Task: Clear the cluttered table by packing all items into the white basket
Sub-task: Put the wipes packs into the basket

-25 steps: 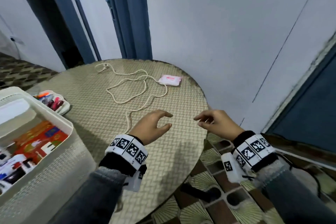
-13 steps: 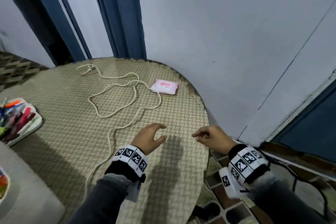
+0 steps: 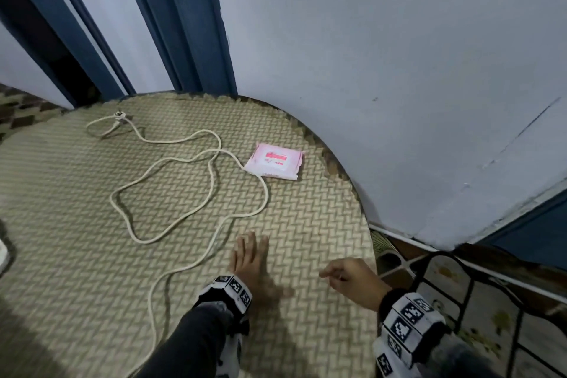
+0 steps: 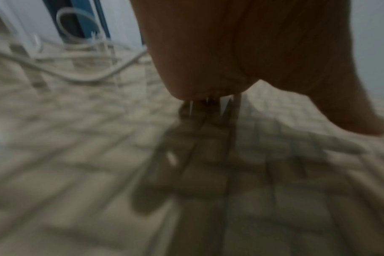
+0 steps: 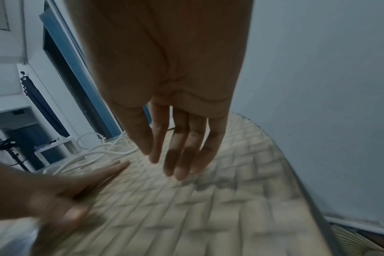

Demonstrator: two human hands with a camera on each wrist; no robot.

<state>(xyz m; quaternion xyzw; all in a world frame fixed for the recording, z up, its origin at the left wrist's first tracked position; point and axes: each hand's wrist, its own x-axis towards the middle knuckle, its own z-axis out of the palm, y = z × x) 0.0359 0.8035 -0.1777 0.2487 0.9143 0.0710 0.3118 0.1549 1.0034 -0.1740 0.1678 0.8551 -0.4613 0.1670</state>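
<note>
The round table (image 3: 92,255), covered in a woven herringbone surface, stands against a pale wall (image 3: 399,70) with a blue door frame (image 3: 184,24) behind it. The white basket is not in view in the head picture. Two items remain on the table: a long white cord (image 3: 211,181) lying in loose loops across the middle, its plug end toward the far edge, and a pink tissue pack (image 3: 274,161) just beside the cord's right loop, near the wall side. The cord is judged light and limp; it will trail and snag unless gathered into a coil before lifting, so take it at a loop and draw the rest in. The pack is judged soft, light and slightly slick; pinch it across its short sides. The left hand (image 3: 250,258) lies flat over the table near the cord's near run, fingers straight, holding nothing. The right hand (image 3: 346,278) hovers at the table's near right edge, fingers relaxed and loosely bent, empty.
</note>
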